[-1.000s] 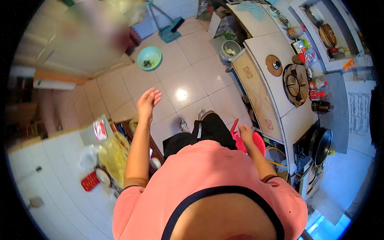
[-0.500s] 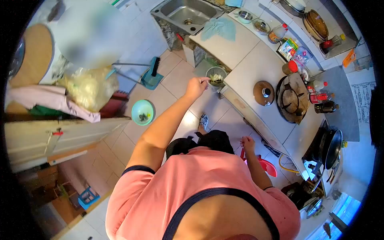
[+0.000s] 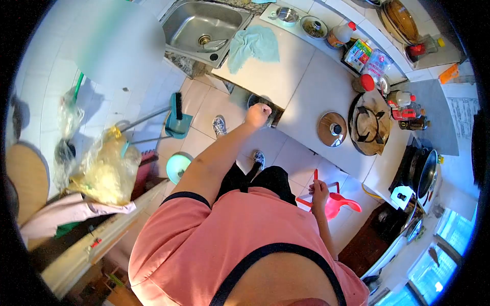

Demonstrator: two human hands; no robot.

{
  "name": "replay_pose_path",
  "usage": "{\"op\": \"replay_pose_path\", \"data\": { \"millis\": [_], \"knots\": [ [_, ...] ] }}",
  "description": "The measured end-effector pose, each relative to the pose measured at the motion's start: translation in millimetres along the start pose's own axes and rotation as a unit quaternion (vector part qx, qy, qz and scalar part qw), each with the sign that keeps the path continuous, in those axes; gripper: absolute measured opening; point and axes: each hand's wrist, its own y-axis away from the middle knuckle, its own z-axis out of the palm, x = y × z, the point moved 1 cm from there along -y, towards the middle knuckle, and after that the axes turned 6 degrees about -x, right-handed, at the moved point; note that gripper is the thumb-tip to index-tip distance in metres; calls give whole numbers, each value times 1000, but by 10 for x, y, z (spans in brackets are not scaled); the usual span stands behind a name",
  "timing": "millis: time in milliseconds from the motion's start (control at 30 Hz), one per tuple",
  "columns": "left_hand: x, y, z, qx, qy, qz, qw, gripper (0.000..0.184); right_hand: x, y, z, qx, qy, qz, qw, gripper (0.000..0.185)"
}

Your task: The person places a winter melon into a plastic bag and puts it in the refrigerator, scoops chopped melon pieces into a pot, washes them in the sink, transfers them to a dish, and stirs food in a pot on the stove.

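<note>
My left hand (image 3: 259,115) is closed, reaching forward near the counter's front edge. It hangs in front of a dark bin (image 3: 263,101) on the floor, hiding part of it; whatever the fingers may hold does not show. On my right, my right hand (image 3: 319,190) has its fingers curled around a leg of a red plastic stool (image 3: 333,206). Other legs of the stool stick out beside the hand. A pale green bowl (image 3: 176,167) sits on the floor, partly covered by my left forearm.
The counter (image 3: 306,97) holds a teal cloth (image 3: 255,46), a glass lid (image 3: 332,129), a gas burner (image 3: 370,125) and several bottles. A steel sink (image 3: 199,25) lies beyond. To the left are a dustpan (image 3: 177,125) with a brush and a plastic bag (image 3: 109,166).
The view has turned and a second shoe has appeared ahead. My left hand has moved down slightly, over the bin's near side. More of the red stool and its legs now shows around my right hand.
</note>
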Motion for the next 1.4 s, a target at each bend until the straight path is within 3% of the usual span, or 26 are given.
{"op": "replay_pose_path", "data": {
  "millis": [67,167,233,267,333,367,400,433,567,600,700,767,833,867,900,933,967,1000,1033,1100,1133,1200,1267,1300,1367,1400],
  "knots": [
    [-121,-134,-105,-7,21,26,999,21,-187,-97,418,-38,25,-66,997,18],
    [-221,-302,-429,-107,96,-55,988,31,-698,-428,1374,-64,72,-158,983,18],
    [-248,-306,-884,-137,164,-123,969,33,-1222,-728,2169,-57,161,-276,946,20],
    [-313,-269,-1153,-110,157,-112,975,34,-1493,-919,2589,-71,181,-252,948,23],
    [-721,-159,-1669,-94,96,-100,986,35,-2005,-1378,3356,-58,293,-393,870,53],
    [-992,-118,-1888,-108,38,-95,989,36,-2265,-1609,3721,-59,314,-395,861,65],
    [-744,-112,-2293,-57,241,-212,945,36,-2480,-1870,4059,-51,349,-383,854,72],
    [-1161,-73,-2474,-57,227,-214,948,33,-2645,-2122,4347,-19,431,-381,817,76],
    [-1155,-144,-3290,13,289,-242,926,19,-2796,-2543,4975,5,530,-286,799,74],
    [-1383,-145,-3331,27,320,-221,921,18,-2511,-2562,5132,30,540,-329,774,67],
    [-1382,-335,-3394,-19,341,-236,910,20,-1866,-2098,4937,18,512,-464,723,55],
    [-1395,-452,-3285,-46,344,-256,902,20,-1652,-1953,4452,-10,539,-334,773,56],
    [-1270,-590,-3172,-97,312,-226,918,18,-1764,-1990,3749,38,574,-132,807,58],
    [-1268,-636,-3106,-108,316,-213,918,16,-1552,-2154,3396,144,537,-162,815,62],
    [-1270,-664,-3039,-106,299,-219,923,14,-1563,-2259,3044,207,556,-145,792,69],
    [-1158,-727,-2987,-111,296,-218,923,14,-1581,-2411,2729,259,519,-142,802,72],
    [-995,-789,-2963,-120,303,-236,915,14,-1537,-2678,2422,327,526,-167,767,78],
    [-894,-838,-2942,-118,308,-254,909,14,-1485,-3012,2170,386,467,-173,776,83],
    [-950,-846,-2897,-119,316,-263,904,15,-1496,-3362,1982,437,495,-81,746,85],
    [-824,-911,-2888,-121,294,-276,907,14,-2140,-3609,1963,388,381,3,839,80],
    [-819,-950,-2882,-115,275,-289,910,14,-2188,-3831,2143,380,374,4,846,80],
    [-861,-1046,-2872,-133,282,-278,908,15,-2315,-4164,2517,347,413,-206,817,70],
    [-862,-1186,-2783,-102,276,-304,906,16,-2501,-4049,3274,273,480,-259,792,59],
    [-860,-1240,-2739,-109,275,-302,906,16,-2575,-3861,3647,199,449,-289,822,51],
    [-838,-1380,-2669,-122,275,-294,907,17,-2353,-3682,4461,18,505,-322,801,45],
    [-800,-1475,-2621,-133,275,-288,908,18,-2562,-3190,4571,-104,460,-353,808,42]
  ]
}}
